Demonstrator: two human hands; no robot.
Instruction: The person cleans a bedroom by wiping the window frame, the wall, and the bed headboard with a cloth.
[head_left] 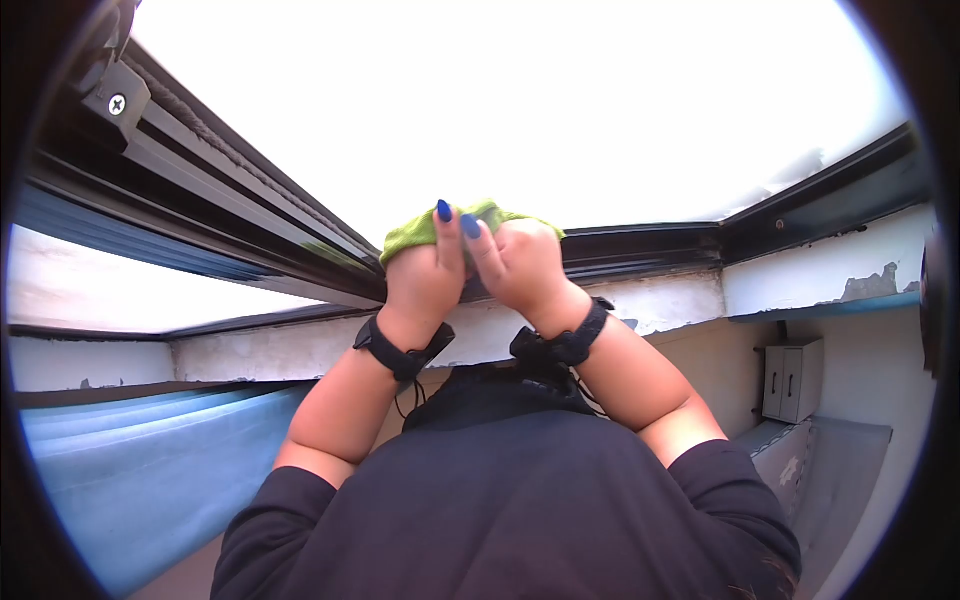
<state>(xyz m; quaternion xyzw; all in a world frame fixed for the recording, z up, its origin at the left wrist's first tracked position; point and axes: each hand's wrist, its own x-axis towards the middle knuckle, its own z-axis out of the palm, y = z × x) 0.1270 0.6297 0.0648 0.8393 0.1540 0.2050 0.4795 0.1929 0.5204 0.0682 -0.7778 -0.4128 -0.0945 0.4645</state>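
A green cloth (410, 232) is bunched between and beyond both hands, above the dark window track. My left hand (425, 272) is closed on the cloth's left part, its blue-nailed thumb pointing up. Right beside it, my right hand (520, 262) grips the cloth too, with the thumb leaning toward the left one. The other fingers of both hands are largely hidden. A black strap (400, 352) is on my left wrist and another (565, 345) on my right wrist. Close behind the hands runs the dark window track (640, 245).
A dark sliding window frame (250, 190) slopes down from the upper left. The white sill (660, 300) has peeling paint. Blue curtain fabric (150, 460) hangs at lower left. A small grey cabinet (793, 380) stands at lower right. Bright light fills the opening.
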